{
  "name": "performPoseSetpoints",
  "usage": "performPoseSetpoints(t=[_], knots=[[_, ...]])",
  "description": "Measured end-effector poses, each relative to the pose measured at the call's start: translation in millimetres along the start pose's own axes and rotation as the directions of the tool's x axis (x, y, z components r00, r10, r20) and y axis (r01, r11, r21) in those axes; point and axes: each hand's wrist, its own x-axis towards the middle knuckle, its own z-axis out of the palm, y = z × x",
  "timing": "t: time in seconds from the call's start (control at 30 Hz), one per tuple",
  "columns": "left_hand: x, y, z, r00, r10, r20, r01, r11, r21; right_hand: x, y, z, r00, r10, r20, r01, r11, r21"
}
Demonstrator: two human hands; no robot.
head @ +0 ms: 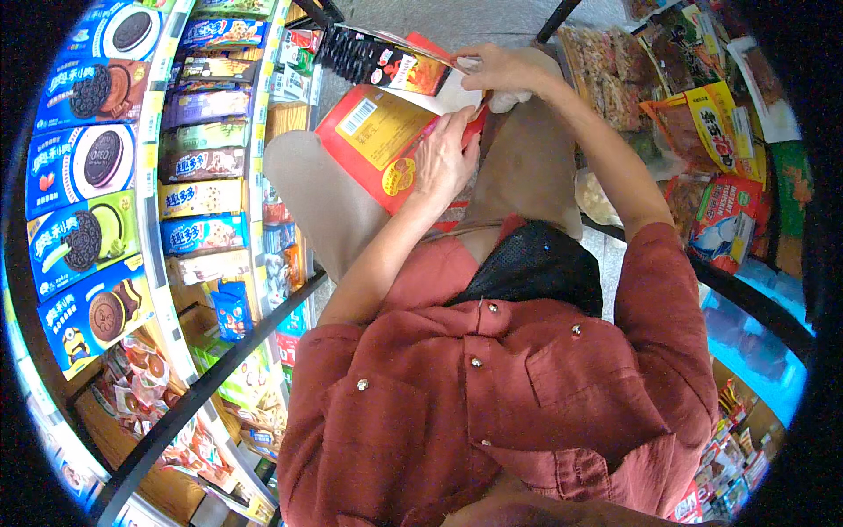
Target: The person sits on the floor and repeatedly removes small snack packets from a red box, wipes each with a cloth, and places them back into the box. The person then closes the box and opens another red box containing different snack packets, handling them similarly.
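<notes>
A red carton (pixel 359 141) with a yellow panel and a barcode rests across my thighs, tilted. My left hand (pixel 448 155) grips its right edge, fingers laid over the rim. Just above lies a black printed box (pixel 408 66) with a flame-like picture and a row of dark ridged shapes at its left; I cannot tell if it is joined to the carton. Between the two shows a white inner surface (pixel 454 95). There my right hand (pixel 497 69) bends its fingers at the box's right corner; their grip is partly hidden. White crumpled material (pixel 507 101) sits under that wrist.
Shelves on the left hold blue Oreo boxes (pixel 82 158) and rows of cookie packs (pixel 204 197). Bagged snacks (pixel 711 132) fill the right side, close to my right arm. Black metal bars (pixel 217 388) run along both sides. Grey floor (pixel 448 16) shows ahead.
</notes>
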Motion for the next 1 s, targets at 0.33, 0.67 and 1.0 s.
performPoseSetpoints(t=[0.33,0.67,1.0], knots=[[-44.0,-82.4,-63.3,0.713,-0.564,-0.418,0.419,0.819,-0.391,-28.3,-28.5,6.1,0.939,-0.303,-0.16,0.129,0.746,-0.654],[-7.7,-102.4,-56.5,0.922,-0.324,-0.212,0.346,0.935,0.079,-33.6,-8.3,47.0,0.918,-0.351,-0.182,0.072,0.601,-0.796],[-29.9,-92.8,-30.1,0.858,-0.415,-0.303,0.398,0.91,-0.121,-20.4,-2.7,68.0,0.867,-0.393,-0.305,-0.035,0.563,-0.826]])
